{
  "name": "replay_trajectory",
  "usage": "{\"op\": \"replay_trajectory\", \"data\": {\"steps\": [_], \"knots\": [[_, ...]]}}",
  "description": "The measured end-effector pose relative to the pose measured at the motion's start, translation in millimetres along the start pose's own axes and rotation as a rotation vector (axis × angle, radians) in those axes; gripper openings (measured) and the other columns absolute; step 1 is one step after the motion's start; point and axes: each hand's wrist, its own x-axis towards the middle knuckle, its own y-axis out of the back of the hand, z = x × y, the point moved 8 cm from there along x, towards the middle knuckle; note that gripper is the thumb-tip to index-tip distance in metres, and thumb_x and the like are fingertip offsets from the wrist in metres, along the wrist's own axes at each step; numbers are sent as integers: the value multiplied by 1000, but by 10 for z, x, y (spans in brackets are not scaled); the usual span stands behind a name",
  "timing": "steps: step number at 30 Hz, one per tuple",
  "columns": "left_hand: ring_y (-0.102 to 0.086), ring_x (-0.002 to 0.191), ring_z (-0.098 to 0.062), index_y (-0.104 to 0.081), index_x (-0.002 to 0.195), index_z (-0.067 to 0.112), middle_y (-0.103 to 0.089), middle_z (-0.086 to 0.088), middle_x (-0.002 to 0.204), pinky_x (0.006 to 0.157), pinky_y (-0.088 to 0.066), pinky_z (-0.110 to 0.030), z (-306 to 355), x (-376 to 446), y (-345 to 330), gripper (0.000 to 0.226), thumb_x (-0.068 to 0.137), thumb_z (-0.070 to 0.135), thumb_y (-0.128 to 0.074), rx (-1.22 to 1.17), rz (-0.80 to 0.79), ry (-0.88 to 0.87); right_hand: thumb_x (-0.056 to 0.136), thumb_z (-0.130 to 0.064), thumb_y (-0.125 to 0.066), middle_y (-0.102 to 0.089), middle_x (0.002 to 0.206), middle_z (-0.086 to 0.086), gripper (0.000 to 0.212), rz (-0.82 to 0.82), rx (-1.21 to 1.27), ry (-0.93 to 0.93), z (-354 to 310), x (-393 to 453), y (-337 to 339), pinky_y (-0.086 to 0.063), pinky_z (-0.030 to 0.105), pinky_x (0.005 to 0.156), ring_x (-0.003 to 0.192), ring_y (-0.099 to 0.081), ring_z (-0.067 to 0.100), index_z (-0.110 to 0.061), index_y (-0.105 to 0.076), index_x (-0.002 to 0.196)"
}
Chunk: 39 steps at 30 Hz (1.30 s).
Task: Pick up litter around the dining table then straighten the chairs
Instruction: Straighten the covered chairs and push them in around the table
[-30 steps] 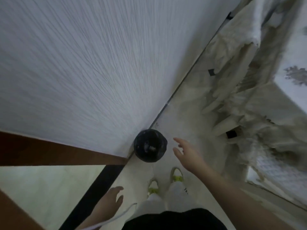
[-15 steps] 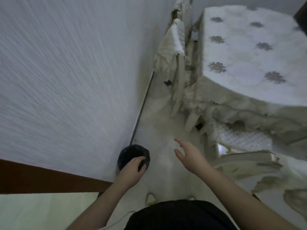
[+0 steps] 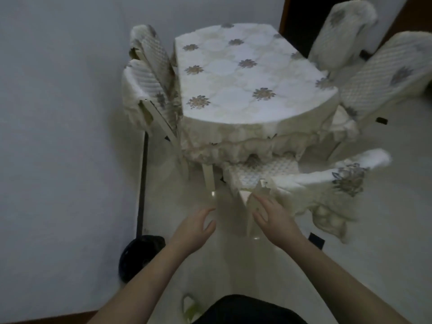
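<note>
Chairs are now the business in the head view, which a second ago showed mostly wall, floor and the dark bin. The nearest chair [image 3: 304,185], draped in a pale quilted cover, stands just ahead of the right hand [image 3: 272,218] and sits skewed to the dining table [image 3: 245,80], its back swung off to the right. That hand reaches forward with fingers spread and nothing in it; its fingertips [image 3: 258,198] are at the near corner of the chair's frame, though I cannot tell whether they touch it. The left hand [image 3: 195,226] has come off the bin [image 3: 140,256], where it was half a second ago, and now hangs over bare floor, fingers relaxed and empty, well apart from the right.

The bin lies behind and to the left of the left hand, against the wall. Two more chairs [image 3: 149,80] stand far ahead of the left hand, tucked tight between wall and table; two others [image 3: 364,64] stand far ahead and to the right of the right hand, angled away from the table.

No litter shows on the floor around the hands, so I judge the collecting finished and the straightening about to start with this nearest chair. It will probably want both hands on the frame, since the loose cover could slip under a grip.
</note>
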Motion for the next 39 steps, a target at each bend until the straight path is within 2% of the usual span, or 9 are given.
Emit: {"op": "replay_trajectory", "data": {"steps": [2,6,13,16,23,27,33,37,39], "knots": [[-47,124,-16,-43,139,24,-50,4,137,102,-38,-29,465,194,-93,46,96,40,-47,60,9,-88,95,-27,-51,-44,143,-1,50,51,1,-2,296,-78,302,-34,25,99,129,-43,18,-22,-38,144],[-54,118,-21,-50,132,20,-57,0,127,96,-45,-36,1252,506,-277,55,87,49,-37,130,52,-245,94,-26,-54,-48,140,0,49,143,-28,8,739,-200,829,-31,20,96,126,-47,19,-19,-42,142],[-59,108,-25,-56,125,15,-60,-6,122,85,-51,-39,2240,828,-437,48,81,31,-52,248,148,-453,93,-20,-54,-44,142,4,51,263,-50,-4,1266,-138,1539,-29,22,101,129,-41,19,-17,-41,142],[-57,111,-25,-55,127,18,-59,-7,125,88,-47,-38,2408,996,-561,51,79,35,-50,301,137,-457,92,-21,-56,-50,134,1,48,331,-88,-3,1391,-8,1757,-33,21,94,122,-46,16,-17,-45,139],[-57,113,-23,-53,125,23,-59,-4,126,93,-45,-47,2597,1521,-801,57,77,53,-51,340,156,-452,91,-29,-59,-53,134,5,49,344,-226,-19,1710,329,2059,-33,34,103,124,-45,20,-17,-49,137],[-52,120,-24,-49,130,25,-54,-4,132,98,-41,-47,2597,1742,-914,67,73,60,-48,378,135,-448,91,-44,-43,-52,136,5,53,292,-293,-37,1953,481,2169,-37,42,103,127,-45,23,-19,-48,137],[-22,142,-26,-18,149,31,-26,-4,154,112,-20,-43,2542,1946,-1209,104,65,65,-70,528,-69,-395,89,-59,-27,-51,138,6,66,264,-372,-29,2255,731,2268,-32,39,106,127,-44,24,-19,-45,138],[-43,131,-27,-31,142,28,-45,-6,143,103,-37,-44,2555,1964,-1284,104,55,58,-79,510,-41,-363,89,-68,-11,-43,145,2,74,152,-424,8,2528,792,2136,-16,37,112,136,-32,21,-25,-38,142],[-56,116,-24,-45,134,25,-57,-4,130,91,-46,-41,2540,1959,-1302,88,56,52,-77,447,0,-335,87,-72,-4,-39,148,-2,76,74,-400,48,2660,821,2091,-8,39,115,140,-25,17,-30,-36,143]]}}
